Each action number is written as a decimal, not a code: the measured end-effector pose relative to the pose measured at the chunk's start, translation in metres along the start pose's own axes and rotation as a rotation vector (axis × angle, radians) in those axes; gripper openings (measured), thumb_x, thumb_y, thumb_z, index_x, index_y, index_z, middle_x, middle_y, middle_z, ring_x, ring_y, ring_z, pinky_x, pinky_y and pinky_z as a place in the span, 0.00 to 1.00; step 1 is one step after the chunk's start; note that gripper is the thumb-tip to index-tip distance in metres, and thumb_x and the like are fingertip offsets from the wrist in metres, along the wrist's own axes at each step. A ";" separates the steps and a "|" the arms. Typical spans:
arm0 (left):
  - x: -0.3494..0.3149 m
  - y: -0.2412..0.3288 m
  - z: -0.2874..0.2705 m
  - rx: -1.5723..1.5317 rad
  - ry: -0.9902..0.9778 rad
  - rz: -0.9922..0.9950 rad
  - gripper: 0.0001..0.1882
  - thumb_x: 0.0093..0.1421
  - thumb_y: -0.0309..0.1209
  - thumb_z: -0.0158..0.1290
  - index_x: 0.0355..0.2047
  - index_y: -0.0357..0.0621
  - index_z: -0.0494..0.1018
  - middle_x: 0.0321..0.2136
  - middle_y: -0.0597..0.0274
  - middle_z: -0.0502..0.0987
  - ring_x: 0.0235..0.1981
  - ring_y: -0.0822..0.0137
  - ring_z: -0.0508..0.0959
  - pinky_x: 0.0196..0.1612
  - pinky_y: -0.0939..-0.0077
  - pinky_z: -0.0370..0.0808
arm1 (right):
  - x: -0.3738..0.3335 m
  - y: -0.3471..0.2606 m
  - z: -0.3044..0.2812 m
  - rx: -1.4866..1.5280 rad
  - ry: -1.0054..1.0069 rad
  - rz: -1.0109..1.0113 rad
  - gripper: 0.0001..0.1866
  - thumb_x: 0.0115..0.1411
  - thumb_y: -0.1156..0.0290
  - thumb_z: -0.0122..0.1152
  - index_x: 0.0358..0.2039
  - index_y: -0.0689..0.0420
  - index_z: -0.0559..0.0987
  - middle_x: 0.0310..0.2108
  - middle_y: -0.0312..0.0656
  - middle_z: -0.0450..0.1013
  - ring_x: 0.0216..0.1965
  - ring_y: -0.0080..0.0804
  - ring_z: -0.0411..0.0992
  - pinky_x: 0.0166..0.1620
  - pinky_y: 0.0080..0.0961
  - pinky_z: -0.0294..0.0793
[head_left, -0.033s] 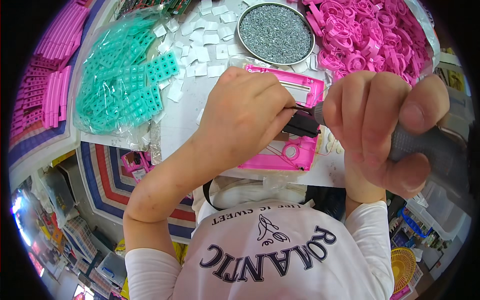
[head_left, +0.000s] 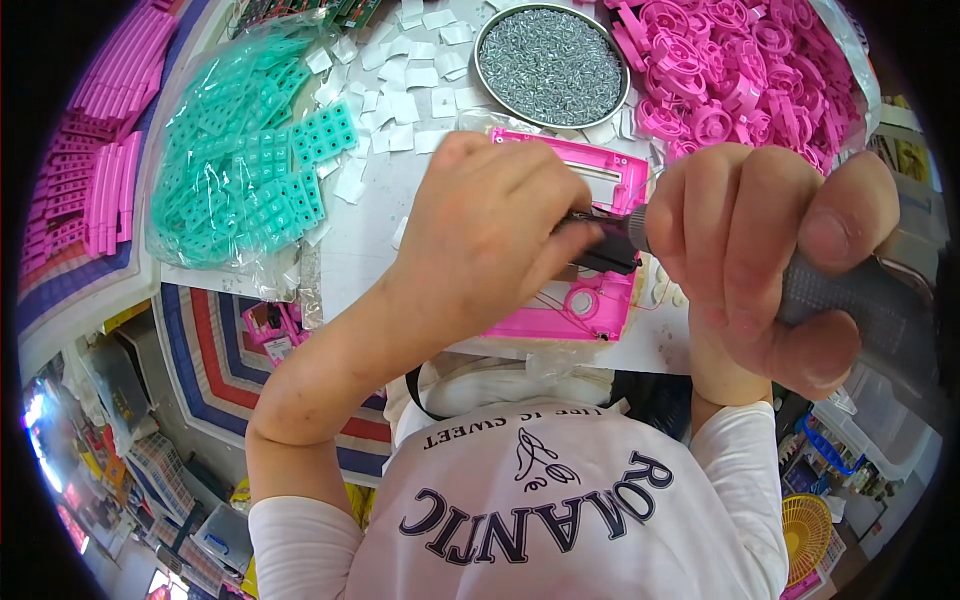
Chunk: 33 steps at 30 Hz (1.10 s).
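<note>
Pink casing [head_left: 590, 300] mostly hidden under left hand [head_left: 490, 225].

left hand [head_left: 490, 230]: palm down, fingers curled | right hand [head_left: 770, 250]: fisted

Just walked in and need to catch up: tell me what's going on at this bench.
A person is working on a pink plastic housing lying flat on the white table. The left hand presses down on it, fingers at the tip of a grey powered screwdriver gripped in the right hand. Behind sit a round tin of small metal screws, a heap of pink round parts, a bag of teal keypad pieces and scattered white squares.
</note>
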<state>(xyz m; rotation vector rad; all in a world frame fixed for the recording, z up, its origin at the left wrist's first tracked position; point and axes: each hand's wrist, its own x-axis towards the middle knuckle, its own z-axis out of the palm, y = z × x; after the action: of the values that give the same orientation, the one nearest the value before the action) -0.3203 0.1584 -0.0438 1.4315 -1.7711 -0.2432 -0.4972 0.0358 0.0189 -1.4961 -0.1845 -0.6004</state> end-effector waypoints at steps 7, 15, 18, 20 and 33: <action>-0.026 -0.004 0.003 0.190 -0.012 -0.009 0.25 0.43 0.43 0.71 0.41 0.51 0.78 0.37 0.70 0.78 0.40 0.63 0.75 0.49 0.58 0.57 | 0.001 0.003 -0.006 -0.073 -0.012 0.048 0.21 0.68 0.49 0.61 0.53 0.45 0.69 0.24 0.25 0.68 0.24 0.18 0.64 0.30 0.23 0.65; -0.031 -0.006 0.005 0.214 0.005 0.046 0.27 0.43 0.47 0.69 0.43 0.51 0.79 0.37 0.70 0.78 0.39 0.65 0.75 0.48 0.60 0.56 | -0.002 0.011 0.022 -0.176 0.249 0.105 0.20 0.66 0.50 0.63 0.47 0.48 0.68 0.22 0.26 0.68 0.22 0.20 0.65 0.28 0.24 0.65; -0.032 -0.007 0.006 0.195 0.019 0.048 0.27 0.45 0.47 0.69 0.43 0.50 0.78 0.38 0.69 0.79 0.38 0.64 0.75 0.48 0.60 0.57 | -0.003 0.012 0.026 -0.154 0.271 0.130 0.20 0.66 0.50 0.64 0.46 0.48 0.68 0.21 0.27 0.68 0.21 0.20 0.64 0.27 0.24 0.65; -0.033 -0.008 0.007 0.189 0.024 0.049 0.26 0.46 0.47 0.68 0.43 0.49 0.78 0.38 0.69 0.79 0.38 0.64 0.75 0.47 0.60 0.57 | -0.003 0.014 0.027 -0.160 0.280 0.138 0.20 0.65 0.50 0.65 0.46 0.48 0.68 0.20 0.27 0.67 0.20 0.21 0.64 0.26 0.24 0.64; -0.036 -0.016 0.012 0.134 0.053 0.108 0.26 0.41 0.41 0.69 0.41 0.49 0.77 0.37 0.73 0.77 0.40 0.69 0.73 0.52 0.59 0.57 | 0.000 0.052 0.013 -0.029 0.144 -0.103 0.31 0.57 0.49 0.74 0.47 0.58 0.70 0.26 0.37 0.70 0.24 0.26 0.67 0.28 0.27 0.68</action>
<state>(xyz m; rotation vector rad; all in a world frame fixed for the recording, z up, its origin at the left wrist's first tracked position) -0.3167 0.1813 -0.0777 1.4167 -1.8431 -0.0297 -0.4690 0.0461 -0.0253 -1.4715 -0.1421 -0.7941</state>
